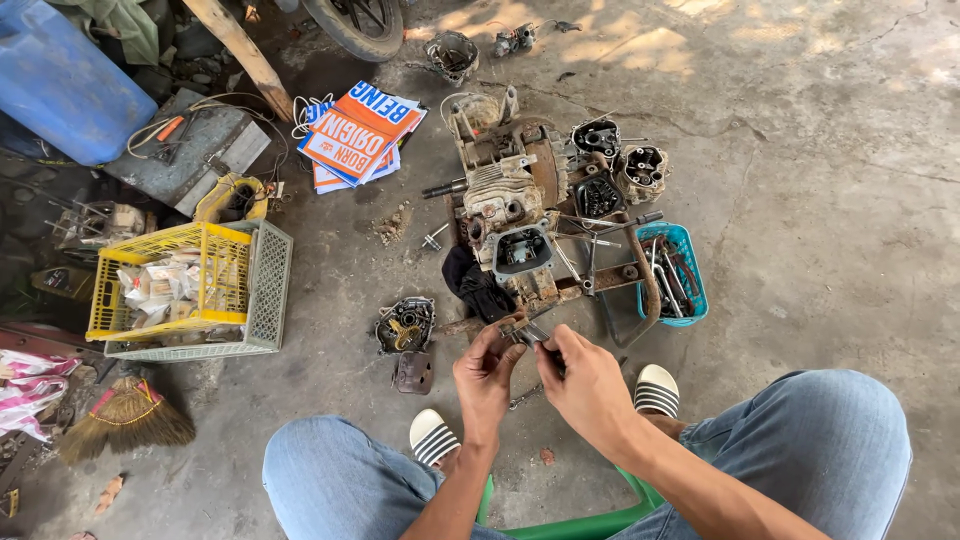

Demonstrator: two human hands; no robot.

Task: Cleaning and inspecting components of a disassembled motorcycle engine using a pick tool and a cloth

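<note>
- Cracked, dusty concrete floor [800, 150] lies all around me; I sit on a green stool [590, 522] with my knees apart and my striped sandals [655, 390] planted near the work.
- My left hand [485, 378] and right hand [590, 385] meet just above the floor, between my knees and the stripped engine block [505, 200].
- Fingers of both hands are pinched together on a small metal part [527, 333]; it is too small for me to say just what it is.
- Its long axis seems to run from near-right to far-left, the far end pointing up toward the engine block, though my fingers hide much of it.
- Risk, as I judge it: the part looks greasy and slim, so a loose pinch could let it drop into the grit beside the small cover plate [413, 372] and gear housing [405, 325].
- Twisting with both hands could also slip a fingertip onto a sharp edge.
- Far right of my hands, the teal basket [690, 262] of tools sits well apart, so reaching it means letting go with one hand.
</note>
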